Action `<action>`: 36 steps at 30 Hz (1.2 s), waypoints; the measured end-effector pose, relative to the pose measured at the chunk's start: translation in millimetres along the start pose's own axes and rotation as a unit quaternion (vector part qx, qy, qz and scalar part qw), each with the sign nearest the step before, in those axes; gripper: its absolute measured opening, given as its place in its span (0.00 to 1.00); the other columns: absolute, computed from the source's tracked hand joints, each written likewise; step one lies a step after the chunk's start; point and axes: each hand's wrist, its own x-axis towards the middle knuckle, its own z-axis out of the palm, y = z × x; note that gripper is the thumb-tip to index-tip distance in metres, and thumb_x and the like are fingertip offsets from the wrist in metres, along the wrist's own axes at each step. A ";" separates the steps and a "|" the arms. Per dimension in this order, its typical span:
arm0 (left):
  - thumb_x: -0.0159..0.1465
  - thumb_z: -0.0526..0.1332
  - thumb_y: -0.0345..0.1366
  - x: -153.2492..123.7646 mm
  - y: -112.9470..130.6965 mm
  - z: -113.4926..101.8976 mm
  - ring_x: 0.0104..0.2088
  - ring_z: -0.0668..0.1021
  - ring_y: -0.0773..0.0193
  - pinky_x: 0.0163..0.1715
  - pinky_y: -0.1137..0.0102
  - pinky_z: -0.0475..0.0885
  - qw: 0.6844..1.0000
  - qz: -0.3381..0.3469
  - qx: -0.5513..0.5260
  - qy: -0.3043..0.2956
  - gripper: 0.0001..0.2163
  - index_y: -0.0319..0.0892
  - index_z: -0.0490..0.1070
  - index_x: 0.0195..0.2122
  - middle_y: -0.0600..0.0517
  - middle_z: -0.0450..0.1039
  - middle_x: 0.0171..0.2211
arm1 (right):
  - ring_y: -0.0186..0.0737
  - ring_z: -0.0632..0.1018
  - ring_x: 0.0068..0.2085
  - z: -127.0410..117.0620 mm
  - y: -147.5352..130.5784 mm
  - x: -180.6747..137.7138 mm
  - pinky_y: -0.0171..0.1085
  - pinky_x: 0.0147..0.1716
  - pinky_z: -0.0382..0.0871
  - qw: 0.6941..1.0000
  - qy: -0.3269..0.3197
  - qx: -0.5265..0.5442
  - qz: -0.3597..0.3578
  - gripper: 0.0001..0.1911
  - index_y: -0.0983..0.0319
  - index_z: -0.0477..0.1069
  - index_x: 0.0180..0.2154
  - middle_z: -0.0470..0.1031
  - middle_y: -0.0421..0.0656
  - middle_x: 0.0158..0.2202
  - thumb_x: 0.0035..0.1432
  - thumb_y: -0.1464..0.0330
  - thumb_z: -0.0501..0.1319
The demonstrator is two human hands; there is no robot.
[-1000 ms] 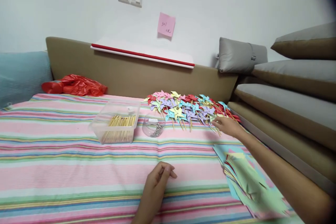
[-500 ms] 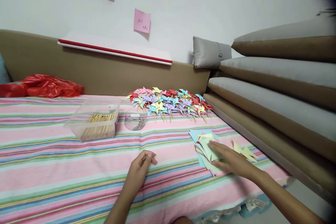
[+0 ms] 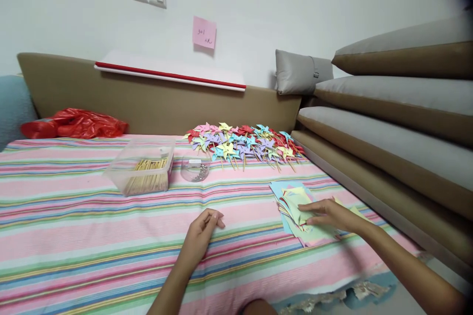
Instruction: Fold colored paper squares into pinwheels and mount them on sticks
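Observation:
My right hand (image 3: 328,214) rests on a stack of coloured paper squares (image 3: 295,206) at the right of the striped cloth, its thumb and fingers pinching the top pale green sheet. My left hand (image 3: 202,231) lies on the cloth near the middle with its fingers loosely curled and nothing in them. Behind the stack lies a heap of finished paper pinwheels on sticks (image 3: 242,143). A clear plastic box of wooden sticks (image 3: 144,172) and a small clear bowl of metal pins (image 3: 195,169) stand to the left of the heap.
The striped cloth (image 3: 74,216) covers the flat surface. A red plastic bag (image 3: 76,124) lies at the back left by a brown padded ledge (image 3: 148,101). Stacked grey and brown cushions (image 3: 399,108) rise along the right side. A pink note (image 3: 204,32) hangs on the wall.
My right hand came back from the pinwheel heap to the paper stack and now pinches its top sheet. The left hand stayed curled on the cloth.

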 end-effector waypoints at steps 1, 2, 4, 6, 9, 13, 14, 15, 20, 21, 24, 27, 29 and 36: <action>0.68 0.59 0.49 0.2 0.0 0.0 0.39 0.78 0.54 0.46 0.64 0.69 1.000 -0.001 0.001 -0.002 0.15 0.44 0.77 0.35 0.49 0.78 0.31 | 0.57 0.77 0.59 -0.9 1.8 0.8 0.45 0.58 0.68 1.000 -0.006 0.015 0.001 0.26 0.52 0.82 0.49 0.77 0.47 0.57 0.47 0.53 0.72; 0.68 0.59 0.49 0.3 0.1 0.0 0.38 0.78 0.54 0.46 0.64 0.69 1.000 -0.001 0.002 -0.003 0.14 0.44 0.77 0.36 0.49 0.78 0.31 | 0.57 0.77 0.58 -1.9 3.3 1.3 0.45 0.58 0.69 0.999 -0.012 0.030 0.003 0.28 0.53 0.81 0.50 0.77 0.48 0.57 0.46 0.53 0.72; 0.68 0.59 0.48 0.6 0.0 0.1 0.38 0.78 0.55 0.46 0.64 0.68 1.000 0.000 0.005 -0.004 0.14 0.44 0.77 0.35 0.49 0.78 0.31 | 0.56 0.78 0.57 -4.3 5.1 1.4 0.44 0.56 0.70 0.998 -0.027 0.060 0.006 0.30 0.55 0.81 0.51 0.77 0.50 0.56 0.46 0.52 0.72; 0.69 0.58 0.48 0.8 -0.2 0.2 0.39 0.78 0.55 0.47 0.65 0.68 1.000 0.001 0.008 -0.004 0.14 0.44 0.76 0.35 0.49 0.78 0.32 | 0.56 0.79 0.56 -6.9 5.2 0.9 0.43 0.53 0.71 0.996 -0.040 0.085 0.011 0.31 0.55 0.80 0.51 0.78 0.51 0.56 0.45 0.51 0.72; 0.69 0.58 0.48 0.7 -0.7 0.1 0.39 0.78 0.56 0.46 0.65 0.68 1.000 0.001 0.011 -0.006 0.14 0.44 0.76 0.36 0.49 0.78 0.32 | 0.55 0.81 0.52 -9.8 3.9 0.2 0.42 0.50 0.72 0.993 -0.046 0.106 0.019 0.31 0.55 0.81 0.50 0.79 0.54 0.53 0.44 0.49 0.72; 0.69 0.58 0.48 0.6 -0.7 -0.5 0.39 0.78 0.56 0.46 0.65 0.68 1.000 0.000 0.015 -0.010 0.14 0.44 0.76 0.36 0.49 0.78 0.32 | 0.55 0.81 0.51 -12.2 1.7 -0.1 0.41 0.48 0.73 0.994 -0.036 0.103 0.024 0.33 0.56 0.82 0.48 0.81 0.54 0.52 0.42 0.48 0.73; 0.70 0.57 0.48 0.6 -0.5 -0.6 0.39 0.78 0.56 0.47 0.65 0.68 1.000 -0.001 0.015 -0.012 0.14 0.44 0.76 0.36 0.50 0.78 0.32 | 0.55 0.81 0.51 -12.7 1.3 0.0 0.42 0.48 0.73 0.994 -0.035 0.097 0.023 0.33 0.56 0.83 0.48 0.81 0.53 0.51 0.42 0.47 0.72; 0.70 0.57 0.47 0.6 -0.2 -0.6 0.39 0.78 0.56 0.47 0.65 0.68 1.000 -0.002 0.016 -0.014 0.14 0.44 0.76 0.36 0.50 0.78 0.33 | 0.55 0.81 0.50 -13.0 1.0 0.1 0.43 0.47 0.73 0.995 -0.034 0.090 0.020 0.32 0.57 0.83 0.47 0.82 0.53 0.50 0.43 0.46 0.71; 0.70 0.56 0.48 0.8 1.1 -0.3 0.40 0.78 0.56 0.48 0.64 0.67 1.000 -0.004 0.017 -0.023 0.15 0.43 0.75 0.36 0.50 0.77 0.32 | 0.48 0.80 0.37 -12.3 0.1 2.2 0.41 0.36 0.75 0.999 0.009 0.042 -0.006 0.32 0.62 0.83 0.39 0.83 0.46 0.37 0.54 0.41 0.60; 0.70 0.56 0.48 0.9 1.3 -0.3 0.40 0.77 0.56 0.48 0.64 0.67 1.000 -0.005 0.018 -0.024 0.15 0.43 0.75 0.36 0.50 0.77 0.32 | 0.47 0.79 0.35 -12.4 -0.5 2.8 0.41 0.34 0.74 0.999 0.025 0.034 -0.014 0.32 0.62 0.83 0.38 0.83 0.45 0.35 0.55 0.41 0.59; 0.69 0.57 0.49 0.8 2.1 -0.6 0.42 0.78 0.55 0.50 0.63 0.66 0.999 -0.007 0.018 -0.026 0.15 0.44 0.75 0.36 0.49 0.78 0.33 | 0.50 0.80 0.37 -16.7 -6.4 3.2 0.44 0.38 0.75 0.994 0.096 0.019 -0.046 0.30 0.62 0.82 0.35 0.83 0.45 0.35 0.55 0.42 0.60; 0.67 0.59 0.51 0.3 2.5 0.1 0.43 0.78 0.54 0.52 0.62 0.66 0.999 -0.018 0.015 -0.023 0.17 0.44 0.76 0.34 0.49 0.79 0.33 | 0.57 0.80 0.45 -27.9 -22.9 0.6 0.51 0.49 0.72 0.976 0.202 0.018 -0.078 0.25 0.59 0.83 0.36 0.84 0.49 0.42 0.53 0.45 0.64; 0.65 0.61 0.54 0.8 2.6 2.9 0.43 0.78 0.52 0.52 0.61 0.66 0.999 -0.036 0.010 -0.014 0.18 0.43 0.76 0.32 0.48 0.79 0.32 | 0.60 0.79 0.49 -34.9 -42.4 -1.3 0.52 0.51 0.70 0.957 0.274 0.029 -0.091 0.21 0.57 0.83 0.37 0.84 0.49 0.45 0.52 0.48 0.66; 0.63 0.55 0.63 22.9 40.9 25.3 0.47 0.80 0.47 0.47 0.55 0.71 0.984 -0.144 -0.050 0.096 0.29 0.40 0.75 0.44 0.37 0.79 0.49 | 0.53 0.78 0.49 16.6 -161.3 26.0 0.47 0.51 0.70 0.895 0.366 0.200 -0.158 0.21 0.59 0.79 0.42 0.82 0.48 0.45 0.58 0.51 0.63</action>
